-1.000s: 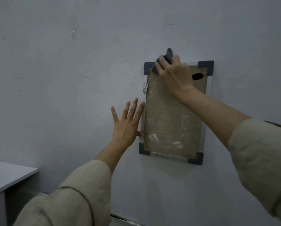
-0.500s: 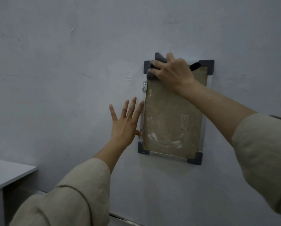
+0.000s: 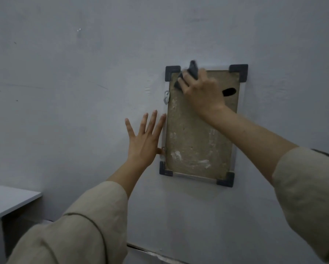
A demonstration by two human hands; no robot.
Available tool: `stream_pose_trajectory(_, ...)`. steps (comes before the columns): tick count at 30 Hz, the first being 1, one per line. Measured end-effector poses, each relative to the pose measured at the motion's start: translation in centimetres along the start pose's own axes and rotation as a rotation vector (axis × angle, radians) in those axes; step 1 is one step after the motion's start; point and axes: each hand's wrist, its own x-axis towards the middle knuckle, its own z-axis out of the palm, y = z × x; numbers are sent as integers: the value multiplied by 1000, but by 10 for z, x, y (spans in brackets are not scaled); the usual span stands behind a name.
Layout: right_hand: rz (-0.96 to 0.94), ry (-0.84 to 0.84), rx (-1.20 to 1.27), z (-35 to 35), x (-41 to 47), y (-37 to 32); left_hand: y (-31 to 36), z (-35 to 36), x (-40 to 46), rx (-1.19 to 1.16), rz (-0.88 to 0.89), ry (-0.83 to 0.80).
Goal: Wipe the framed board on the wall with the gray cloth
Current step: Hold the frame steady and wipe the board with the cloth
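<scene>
The framed board (image 3: 196,141) hangs on the wall, a brown stained panel in a silver frame with dark corner caps. My right hand (image 3: 202,92) holds the gray cloth (image 3: 193,70) and presses it against the board's upper left part, near the top edge. The cloth sticks out above and to the left of my fingers; the rest is hidden under the hand. My left hand (image 3: 144,140) lies flat on the wall with fingers spread, right beside the frame's left edge, thumb touching the frame near its lower bracket.
A metal hanging bracket (image 3: 166,97) is fixed at the frame's left side. A dark oval hole (image 3: 229,91) shows in the board right of my right hand. A white table corner (image 3: 9,201) juts in at the lower left.
My right hand with the cloth slid left to the top left corner, then came back right and a little down onto the board. The left hand stayed flat on the wall.
</scene>
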Motion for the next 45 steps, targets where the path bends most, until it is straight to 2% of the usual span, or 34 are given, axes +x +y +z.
stream_pose_trajectory(2, -159, -22, -21, 3, -16, -15, 0, -2, 0, 2, -6, -6)
stream_pose_trajectory(4, -226, -27, -40, 4, -20, -12, 0, -2, 1, 6, -7, -8)
stream_pose_trajectory(10, 132, -11, 59, 1, 1, 7, -1, -1, 0, -16, -2, -7)
stream_pose_trajectory(11, 110, -16, 61, 1, -4, 0, -1, -1, -1, -22, -3, -6)
stream_pose_trajectory(16, -223, -49, -43, 5, -29, -13, 0, -3, 0, -24, -7, 2)
stream_pose_trajectory(20, 4, -24, 6, 1, -12, 8, 0, -2, -1, -27, -7, 1)
stream_pose_trajectory(22, 41, -42, 24, 0, -15, -3, 0, -3, -1, -27, -9, -1)
stream_pose_trajectory(27, -328, -104, -46, 8, -49, -28, 0, -4, 0, -28, -8, -8)
stream_pose_trajectory(28, -310, -92, -44, 9, -45, -21, 0, -3, 0, -32, -8, -7)
stream_pose_trajectory(32, 0, -37, 34, 6, -24, -2, -1, -2, 0, -38, -6, -14)
stream_pose_trajectory(33, 30, -39, 54, 6, -25, -6, -1, -2, 0, -38, -9, -12)
stream_pose_trajectory(38, -216, -103, 2, 11, -58, -29, 0, -4, 0, -43, -6, -12)
stream_pose_trajectory(40, -152, -82, 33, 12, -52, -15, -1, -4, 1, -42, -5, -10)
stream_pose_trajectory(43, 75, -64, 82, 12, -42, 2, -1, -2, 1, -39, 1, -8)
stream_pose_trajectory(45, 123, -63, 83, 11, -45, -5, -1, -2, 0, -42, -1, -6)
